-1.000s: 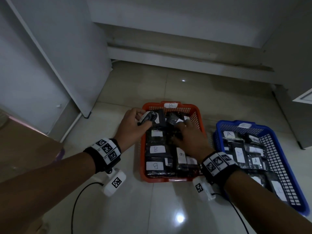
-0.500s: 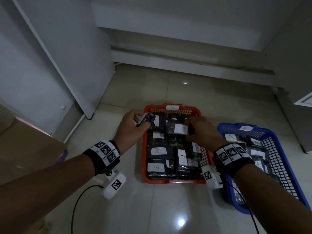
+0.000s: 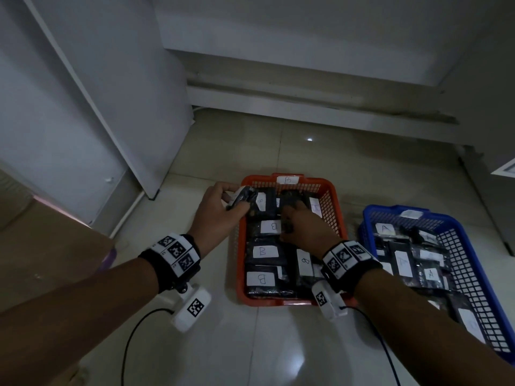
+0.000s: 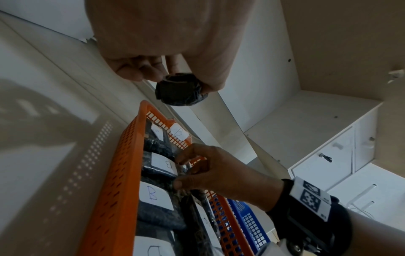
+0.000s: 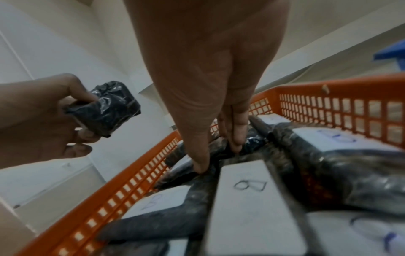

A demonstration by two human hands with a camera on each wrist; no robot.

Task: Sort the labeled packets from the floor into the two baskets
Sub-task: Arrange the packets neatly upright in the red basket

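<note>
At the left, the person's left hand holds a black wrapped packet between thumb and fingers, raised just above the near-left corner region of the orange basket, at its far left rim. In the head view the packet's long axis runs roughly from the hand toward the basket interior, tilted, with one blunt end pointing inward; its label is barely visible, so the letter cannot be read. Moving right, the right hand is inside the orange basket, thumb and fingertips pressing into, and seemingly pinching, the dark wrapping of a packet among the stacked B packets; whether it is lifting or merely tidying cannot be told. Further right stands the blue basket, holding packets marked A. Judgement: the step in hand is seating the held packet in the orange basket. To do it well, the right hand should part or flatten the crowded pile to open a slot, and the left should lay the packet flat, label uppermost, in line with its neighbours, not dropped on the rim where it may slide out.
</note>
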